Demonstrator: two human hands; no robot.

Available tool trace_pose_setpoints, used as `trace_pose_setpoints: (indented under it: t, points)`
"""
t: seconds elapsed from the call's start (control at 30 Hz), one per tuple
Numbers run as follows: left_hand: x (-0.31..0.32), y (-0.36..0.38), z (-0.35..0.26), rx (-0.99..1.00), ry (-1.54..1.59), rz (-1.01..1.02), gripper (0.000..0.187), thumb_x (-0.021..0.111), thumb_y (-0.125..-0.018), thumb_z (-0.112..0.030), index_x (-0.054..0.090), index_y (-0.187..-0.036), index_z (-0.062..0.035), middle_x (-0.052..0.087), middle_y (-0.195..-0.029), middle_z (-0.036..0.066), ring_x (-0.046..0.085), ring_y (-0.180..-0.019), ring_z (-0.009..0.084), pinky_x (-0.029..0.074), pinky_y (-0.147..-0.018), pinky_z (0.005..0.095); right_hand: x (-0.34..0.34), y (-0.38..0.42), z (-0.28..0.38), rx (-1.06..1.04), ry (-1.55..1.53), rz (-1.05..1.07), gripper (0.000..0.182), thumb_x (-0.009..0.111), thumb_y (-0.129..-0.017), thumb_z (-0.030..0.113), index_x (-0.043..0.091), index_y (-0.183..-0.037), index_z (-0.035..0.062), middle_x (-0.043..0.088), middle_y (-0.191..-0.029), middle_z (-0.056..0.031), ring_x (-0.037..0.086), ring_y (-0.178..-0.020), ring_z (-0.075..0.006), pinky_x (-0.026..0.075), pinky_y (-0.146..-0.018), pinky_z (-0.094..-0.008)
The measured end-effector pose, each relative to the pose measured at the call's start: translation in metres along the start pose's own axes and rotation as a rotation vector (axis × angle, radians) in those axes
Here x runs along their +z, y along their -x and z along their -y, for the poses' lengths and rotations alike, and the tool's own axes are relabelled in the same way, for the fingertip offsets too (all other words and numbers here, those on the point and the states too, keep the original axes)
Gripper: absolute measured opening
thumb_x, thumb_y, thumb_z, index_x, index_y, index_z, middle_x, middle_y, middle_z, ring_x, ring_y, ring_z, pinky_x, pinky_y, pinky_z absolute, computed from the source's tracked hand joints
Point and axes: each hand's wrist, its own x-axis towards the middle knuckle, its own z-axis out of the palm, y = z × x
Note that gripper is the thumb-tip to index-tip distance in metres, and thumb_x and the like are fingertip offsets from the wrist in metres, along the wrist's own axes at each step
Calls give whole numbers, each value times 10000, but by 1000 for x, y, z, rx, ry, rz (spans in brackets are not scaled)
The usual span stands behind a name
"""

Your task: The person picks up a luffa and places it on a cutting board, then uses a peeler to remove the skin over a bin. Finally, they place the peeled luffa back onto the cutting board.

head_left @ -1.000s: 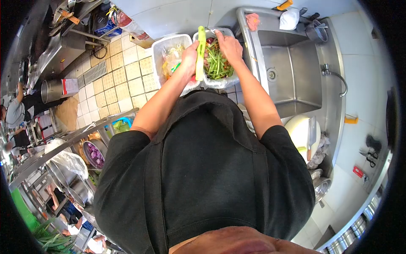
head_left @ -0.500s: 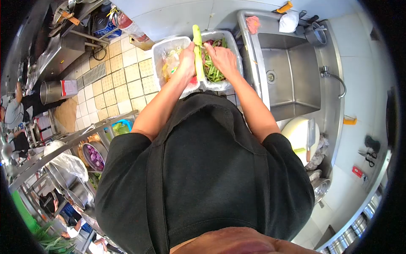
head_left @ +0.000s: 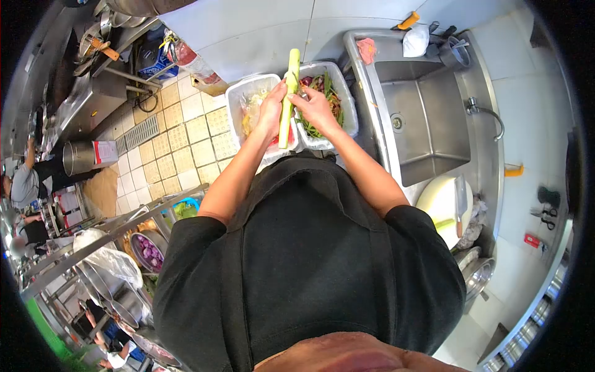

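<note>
My left hand (head_left: 271, 110) is closed around a long pale-green vegetable stem (head_left: 287, 115), which looks like celtuce and stands lengthwise over two lined bins. My right hand (head_left: 317, 111) is closed beside the stem, its fingertips at the stem's right side. A small metallic tool that looks like a peeler (head_left: 304, 96) shows in those fingers, mostly hidden. Below my right hand, the right bin (head_left: 351, 115) contains green strips, leaves and some purple scraps. Under my left hand, the left bin (head_left: 232, 102) contains clear plastic and pale and red waste.
To the right is a steel sink (head_left: 427, 118) with a faucet (head_left: 489, 118). A round white cutting board (head_left: 427, 201) bears a cleaver (head_left: 460, 201) and a green piece. At left stand a rack (head_left: 93, 248) and a bowl of purple onions (head_left: 149, 251). Other people work farther left.
The view has shifted, so the bins sit lower. The stem's tilt has changed slightly, and my right hand has drawn in closer to it. My left hand keeps its hold.
</note>
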Motion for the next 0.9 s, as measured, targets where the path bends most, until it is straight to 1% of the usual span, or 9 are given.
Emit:
trace_pose_setpoints:
  t: [0.1, 0.13, 0.23, 0.37, 0.4, 0.57, 0.6, 0.7, 0.9]
  points:
    - [-7, 2, -1, -24, 145, -13, 454, 426, -1009, -337, 430, -1408, -120, 584, -905, 31, 533, -679, 135, 474, -565, 263, 2, -2, -2, 129, -136, -71, 233, 678, -852, 225, 647, -930, 7, 569, -683, 8, 455, -520, -56, 359, -460, -249]
    - [-26, -1, 5, -31, 164, 128, 407, 419, -1011, -317, 458, -1352, -98, 577, -907, 57, 523, -697, 151, 463, -561, 275, 1, -4, -3, 158, -222, -103, 194, 678, -846, 202, 645, -907, 22, 529, -645, 24, 400, -457, -41, 294, -401, -246]
    - [-38, 4, -4, -113, 270, 147, 348, 414, -1012, -315, 488, -1256, -78, 568, -895, 74, 508, -690, 162, 444, -544, 276, -9, -8, 18, 181, -133, -167, 212, 665, -833, 178, 648, -908, -19, 574, -665, 4, 476, -547, -57, 384, -504, -255]
    - [-55, 2, -14, -151, 224, 255, 319, 407, -1013, -345, 495, -1154, -72, 545, -858, 71, 495, -653, 155, 416, -507, 266, -13, -28, 13, -5, 572, -248, 516, 587, -877, 476, 660, -909, -34, 676, -730, -141, 658, -634, -274, 492, -596, -362]
    - [-60, 2, -15, -187, 180, 250, 303, 415, -1009, -342, 498, -1136, -79, 542, -848, 69, 492, -639, 154, 414, -503, 271, -10, -24, 40, 118, 610, -164, 676, 470, -889, 616, 681, -886, -27, 681, -806, -206, 681, -773, -361, 523, -685, -441]
    - [-64, 35, -31, -271, 13, 222, 229, 451, -997, -312, 523, -1062, -105, 510, -761, 21, 462, -569, 133, 382, -459, 260, 1, -36, 27, 102, 919, -107, 674, 310, -965, 588, 706, -871, 51, 672, -864, -229, 665, -824, -374, 512, -743, -510]
    - [-65, 43, -33, -295, -96, 135, 234, 457, -992, -303, 530, -1085, -101, 500, -750, 5, 458, -554, 118, 377, -458, 246, -4, -40, 17, 273, 855, -236, 655, 373, -937, 595, 723, -865, 46, 698, -853, -176, 691, -817, -321, 530, -713, -467]
    - [-98, 47, -30, -289, -234, 292, 309, 467, -980, -348, 563, -1083, -73, 526, -773, -8, 477, -576, 88, 380, -490, 227, -29, -18, -41, 527, 590, -403, 656, 376, -932, 582, 714, -916, 20, 694, -908, -204, 681, -885, -329, 526, -738, -462]
    - [-73, 28, -19, -118, -690, 149, 532, 563, -954, -216, 409, -1421, -12, 620, -1017, 89, 601, -843, 158, 482, -720, 273, -68, 94, -147, 532, 517, 25, 548, 678, -803, 499, 694, -1066, 19, 632, -1162, -237, 605, -1092, -363, 437, -1000, -461]
